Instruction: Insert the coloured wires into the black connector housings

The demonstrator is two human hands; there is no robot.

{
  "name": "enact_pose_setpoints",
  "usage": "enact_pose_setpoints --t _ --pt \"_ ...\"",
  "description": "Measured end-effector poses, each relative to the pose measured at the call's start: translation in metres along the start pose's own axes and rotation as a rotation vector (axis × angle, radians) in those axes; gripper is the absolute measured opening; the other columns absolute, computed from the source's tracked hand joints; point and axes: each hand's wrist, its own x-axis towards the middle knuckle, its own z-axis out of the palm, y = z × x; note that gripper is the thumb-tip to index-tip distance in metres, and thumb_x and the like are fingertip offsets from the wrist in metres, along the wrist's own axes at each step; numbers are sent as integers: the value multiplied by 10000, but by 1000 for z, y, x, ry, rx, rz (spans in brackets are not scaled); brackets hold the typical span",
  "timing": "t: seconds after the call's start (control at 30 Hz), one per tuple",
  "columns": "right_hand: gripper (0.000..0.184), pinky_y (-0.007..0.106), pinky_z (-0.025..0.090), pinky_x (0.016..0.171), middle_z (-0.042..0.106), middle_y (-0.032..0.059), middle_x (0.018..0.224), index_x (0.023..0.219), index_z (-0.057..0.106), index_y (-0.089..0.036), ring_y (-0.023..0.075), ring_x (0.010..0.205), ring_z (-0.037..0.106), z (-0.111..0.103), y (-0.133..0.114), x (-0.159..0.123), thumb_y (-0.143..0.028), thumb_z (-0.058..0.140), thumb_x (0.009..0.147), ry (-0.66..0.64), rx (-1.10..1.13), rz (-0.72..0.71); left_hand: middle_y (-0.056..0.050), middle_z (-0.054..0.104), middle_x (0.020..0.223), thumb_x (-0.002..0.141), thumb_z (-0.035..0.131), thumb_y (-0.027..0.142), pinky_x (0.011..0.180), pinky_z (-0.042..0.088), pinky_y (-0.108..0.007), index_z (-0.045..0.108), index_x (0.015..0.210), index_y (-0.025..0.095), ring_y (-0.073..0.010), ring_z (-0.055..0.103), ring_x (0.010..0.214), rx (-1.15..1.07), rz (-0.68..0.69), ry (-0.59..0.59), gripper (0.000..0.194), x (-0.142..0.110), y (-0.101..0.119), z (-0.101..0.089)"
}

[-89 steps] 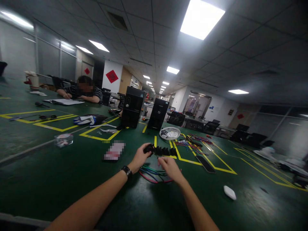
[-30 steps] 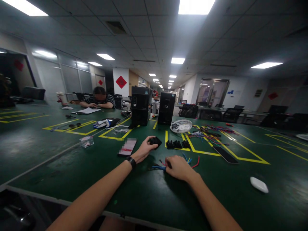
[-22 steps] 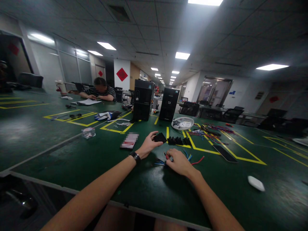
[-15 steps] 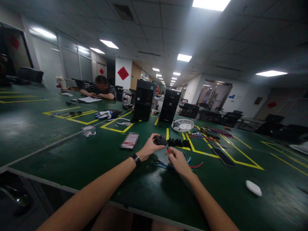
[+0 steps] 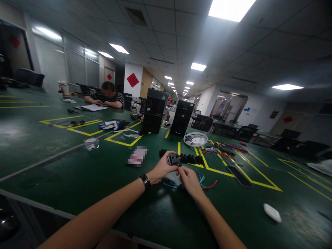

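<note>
Slanting left hand (image 5: 162,168) around black block (image 5: 174,159)

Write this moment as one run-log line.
left hand: holds black part; right hand: at part's lower edge; near right hand: coloured wires; beyond: more black parts

Dim tiled ceiling (image 5: 233,45); lit panels (image 5: 232,9) recede in rows. Green table (image 5: 77,180) in foreground. Beyond its far edge: black chairs (image 5: 203,122), white pillar (image 5: 137,67) with red diamond (image 5: 132,80). Past far edge, left: glass partition (image 5: 74,64); right: metal-framed glass door (image 5: 229,105) in white wall (image 5: 259,100).
</note>
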Motion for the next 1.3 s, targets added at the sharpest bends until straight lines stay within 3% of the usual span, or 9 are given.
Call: enact_pose_setpoints --t 0.17,0.37,0.53,0.73,0.97,1.13,1.3 --pt "380 214 311 484 439 -44 491 706 569 -183 109 458 411 1 1 0 -474 410 892 -15 15 8 -74 614 1039 646 639 55 680 519 -286 418 1165 204 -156 628 799 -115 -66 -53 584 1 -2 3" --pt "380 211 297 440 424 -52 462 687 529 -188 102 415 383 -1 -2 2 -503 410 865 46 115 72 -58 596 1080 648 586 35 726 497 -261 467 1100 201 -100 602 739 -87 -58 -68 496 0 -4 5" --pt "400 210 293 427 420 -54 417 647 513 -188 92 380 364 -4 -2 3 -515 416 857 46 126 88 -65 569 1157 677 589 60 849 476 -294 487 1061 208 -132 604 883 19 -17 -96 424 -3 -3 5" --pt "479 210 272 397 428 -45 370 602 521 -175 81 334 350 -5 0 4 -562 395 855 -52 180 147 -49 560 1146 708 558 66 985 399 -317 480 1103 218 -179 544 1082 351 125 -115 430 -3 -6 -3" --pt "524 193 148 326 316 -100 333 569 435 -203 42 280 200 -9 3 8 -703 508 709 -180 404 301 -58 552 1243 756 519 98 1038 345 -314 477 1144 229 -190 516 1158 456 182 -160 412 -7 -3 -1" --pt "537 188 144 302 355 -87 340 574 440 -200 44 268 230 -4 10 9 -715 493 717 -191 355 346 -63 574 1220 878 487 282 995 369 -286 518 1135 218 -189 532 1128 531 188 -193 267 -9 5 0" --pt "527 176 157 306 331 -101 360 617 466 -188 38 285 226 2 7 8 -696 474 756 -237 405 316 -68 642 1072 944 326 440 901 422 -294 564 1121 190 -187 587 992 532 193 -52 388 -2 -2 -3"
